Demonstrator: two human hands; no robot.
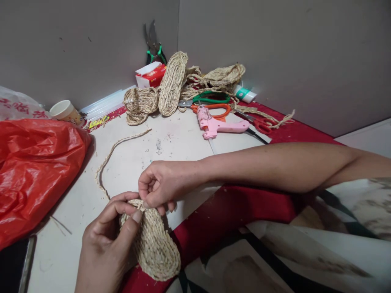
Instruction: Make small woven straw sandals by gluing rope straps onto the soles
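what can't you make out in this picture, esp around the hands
All in the head view:
- Right hand: whether its fingertips grip a strand; its own thumb and fingers cover the spot.
- Woven piece: its underside, facing away.
- Red bag: any contents, behind opaque plastic; the left edge cuts it off.
- Dark flat object: what it is; the left and bottom edges cut it off.
- Cup: its print, too small.
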